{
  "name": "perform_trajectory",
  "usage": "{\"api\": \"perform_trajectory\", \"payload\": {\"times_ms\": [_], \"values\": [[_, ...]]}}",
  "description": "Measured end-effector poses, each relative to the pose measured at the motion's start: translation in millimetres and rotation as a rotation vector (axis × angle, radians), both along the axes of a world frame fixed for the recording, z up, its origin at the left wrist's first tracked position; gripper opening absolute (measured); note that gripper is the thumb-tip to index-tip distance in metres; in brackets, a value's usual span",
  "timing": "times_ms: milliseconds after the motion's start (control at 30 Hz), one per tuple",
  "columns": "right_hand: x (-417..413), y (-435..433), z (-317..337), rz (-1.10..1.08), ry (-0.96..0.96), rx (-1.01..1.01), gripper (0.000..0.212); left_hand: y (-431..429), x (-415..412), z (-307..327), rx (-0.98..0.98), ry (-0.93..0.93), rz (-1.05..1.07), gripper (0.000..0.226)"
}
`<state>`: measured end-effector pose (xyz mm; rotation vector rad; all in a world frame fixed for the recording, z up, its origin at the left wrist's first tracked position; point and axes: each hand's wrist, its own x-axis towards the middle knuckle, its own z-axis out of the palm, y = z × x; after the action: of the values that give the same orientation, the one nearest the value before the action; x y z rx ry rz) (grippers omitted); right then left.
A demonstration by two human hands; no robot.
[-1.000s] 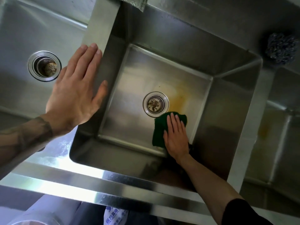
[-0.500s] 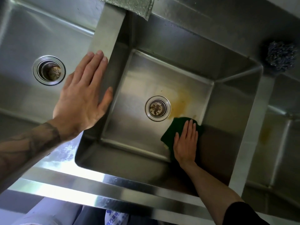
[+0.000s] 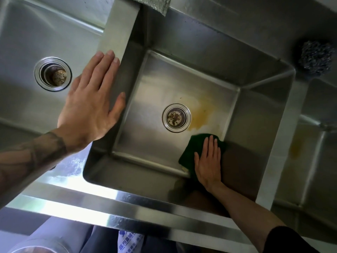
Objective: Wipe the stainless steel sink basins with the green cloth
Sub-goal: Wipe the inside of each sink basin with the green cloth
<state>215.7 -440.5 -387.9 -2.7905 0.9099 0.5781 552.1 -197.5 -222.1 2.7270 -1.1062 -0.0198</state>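
Observation:
The middle stainless steel basin [image 3: 151,99] has a round drain [image 3: 176,117] and a yellow-brown stain [image 3: 202,115] just right of it. A dark green cloth [image 3: 189,152] lies on the basin floor in the near right corner. My right hand [image 3: 207,161] presses flat on the cloth with straight fingers, covering most of it. My left hand [image 3: 91,101] rests flat on the divider [image 3: 118,30] between the left and middle basins, fingers straight.
The left basin [image 3: 27,42] has its own drain strainer [image 3: 52,73]. A right basin [image 3: 313,147] shows a yellow stain. A steel wool ball [image 3: 316,58] sits on the back right ledge. A grey cloth [image 3: 155,4] hangs over the back edge.
My right hand has slid the green cloth to the right across the basin floor, from beside the drain into the near right corner. My left hand stays on the divider.

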Motion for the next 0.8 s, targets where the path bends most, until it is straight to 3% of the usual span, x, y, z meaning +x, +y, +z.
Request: {"api": "perform_trajectory", "payload": {"times_ms": [267,467,667,800], "values": [[39,-14,-9,-0.183,-0.117,-0.025,0.066,1,-1,-3,0.000,-0.005,0.008,0.069],[20,-6,-7,-0.079,-0.116,0.013,0.069,0,3,-2,0.001,0.002,0.008,0.070],[105,-63,-14,-0.260,-0.185,-0.022,0.066,1,-1,-3,-0.008,-0.027,0.015,0.070],[125,-27,-11,-0.352,-0.266,-0.015,0.069,1,-1,-4,0.004,-0.030,0.016,0.070]]}}
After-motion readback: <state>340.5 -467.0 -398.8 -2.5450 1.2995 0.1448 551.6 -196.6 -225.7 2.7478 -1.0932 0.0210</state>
